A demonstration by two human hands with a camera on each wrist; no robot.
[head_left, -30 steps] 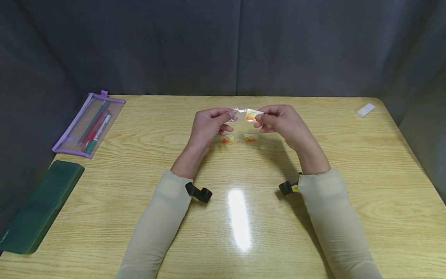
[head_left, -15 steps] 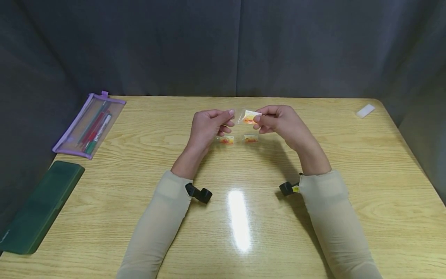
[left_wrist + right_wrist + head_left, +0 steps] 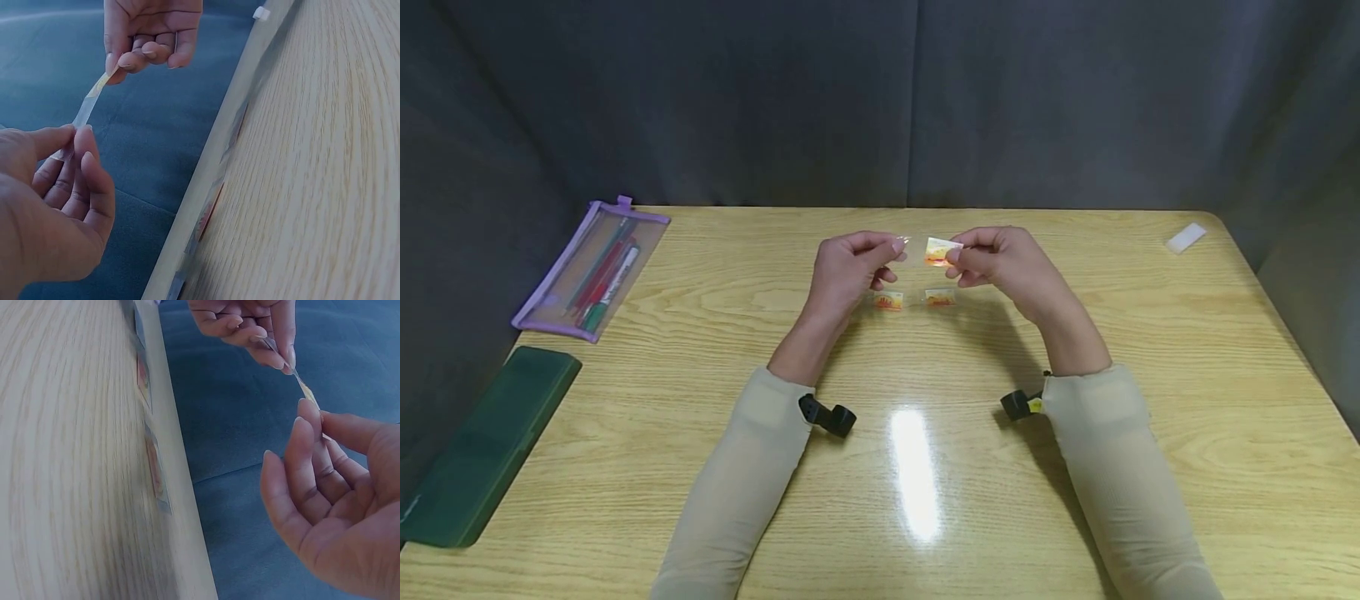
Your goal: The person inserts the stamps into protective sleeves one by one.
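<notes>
Above the far part of the table, a small clear plastic packet with a yellow-orange printed card (image 3: 938, 252) is stretched between both hands. My left hand (image 3: 848, 271) pinches its clear end between thumb and finger. The printed end is pinched by my right hand (image 3: 1000, 257). Seen nearly edge-on in the left wrist view, the packet (image 3: 87, 109) runs taut from hand to hand. Two similar printed packets lie on the table below the hands, a left one (image 3: 889, 302) and a right one (image 3: 940, 297). The print is too small to read.
On the wooden table (image 3: 700, 400), a purple-edged mesh pouch (image 3: 591, 271) holding pens lies at the far left. Nearer stands a dark green case (image 3: 490, 446). A small white block (image 3: 1187, 237) rests at the far right. A dark curtain (image 3: 775, 100) hangs behind.
The packet has tilted slightly between the fingers, and the glare on its clear part has shifted. Both hands have stayed almost in place with their grip kept.
</notes>
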